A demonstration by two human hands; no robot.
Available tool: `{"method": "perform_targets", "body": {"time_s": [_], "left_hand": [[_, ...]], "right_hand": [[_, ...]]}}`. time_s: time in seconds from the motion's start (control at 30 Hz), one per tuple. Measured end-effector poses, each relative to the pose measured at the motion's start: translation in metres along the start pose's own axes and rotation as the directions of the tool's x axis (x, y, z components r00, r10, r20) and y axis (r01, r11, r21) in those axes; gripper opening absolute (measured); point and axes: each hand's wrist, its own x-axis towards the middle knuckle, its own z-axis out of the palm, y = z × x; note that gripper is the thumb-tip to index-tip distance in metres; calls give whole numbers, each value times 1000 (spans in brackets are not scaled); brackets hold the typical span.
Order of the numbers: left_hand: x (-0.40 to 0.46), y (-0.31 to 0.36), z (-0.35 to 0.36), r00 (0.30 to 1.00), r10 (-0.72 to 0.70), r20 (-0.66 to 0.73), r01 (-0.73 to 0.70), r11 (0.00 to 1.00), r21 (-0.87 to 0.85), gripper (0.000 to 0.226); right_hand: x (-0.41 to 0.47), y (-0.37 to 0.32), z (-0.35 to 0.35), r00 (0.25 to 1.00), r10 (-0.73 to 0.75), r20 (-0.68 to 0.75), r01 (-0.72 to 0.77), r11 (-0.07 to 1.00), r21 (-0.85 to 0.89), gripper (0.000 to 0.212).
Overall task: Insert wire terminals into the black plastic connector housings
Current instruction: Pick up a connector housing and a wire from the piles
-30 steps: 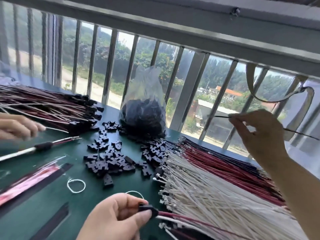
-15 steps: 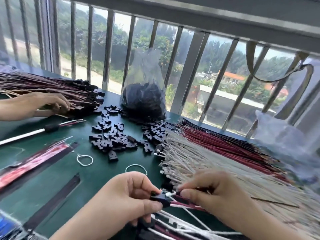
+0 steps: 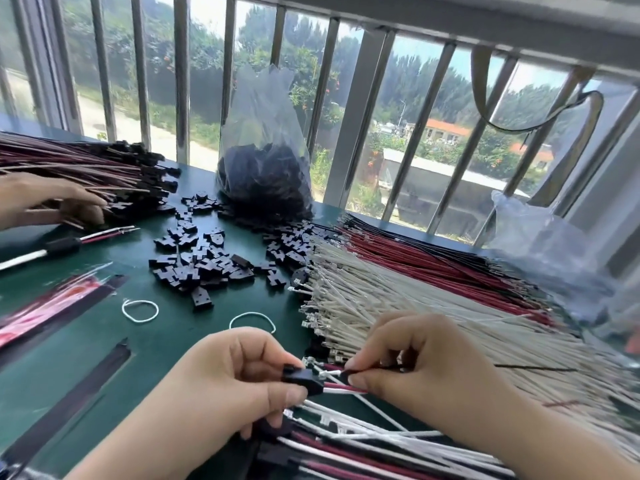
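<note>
Housing [image 3: 302, 378] beside white wires [image 3: 398, 306], loose housings [image 3: 204, 261]

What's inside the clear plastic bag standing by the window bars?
The clear plastic bag holds a dark heap of black connector housings in its lower part. Its upper part looks empty. The count is hidden.

Single head-worn wide-angle view, looking forward and down, close over green table [image 3: 166, 344], facing barred window [image 3: 349, 133]

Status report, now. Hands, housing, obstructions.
Left hand grips black housing. Right hand pinches black wire, terminal at housing mouth. Nothing in the way.
</note>
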Motion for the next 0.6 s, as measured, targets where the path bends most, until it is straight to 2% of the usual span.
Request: {"method": "perform_targets", "body": {"time_s": [0.33,0.47,0.6], "left_hand": [[-3,1,2,1000,14,-10,-14,1000,8,28],[-5,3,2,999,40,-6,-40,999,-13,36],[-6,6,2,999,44,9,-43,998,-39,32]], "right_hand": [[2,-2,-7,962,106,250,-142,981,131,9],[5,1,-9,966,38,254,-77,986,146,9],[5,3,-11,969,-54,242,16,988,155,11]]}}
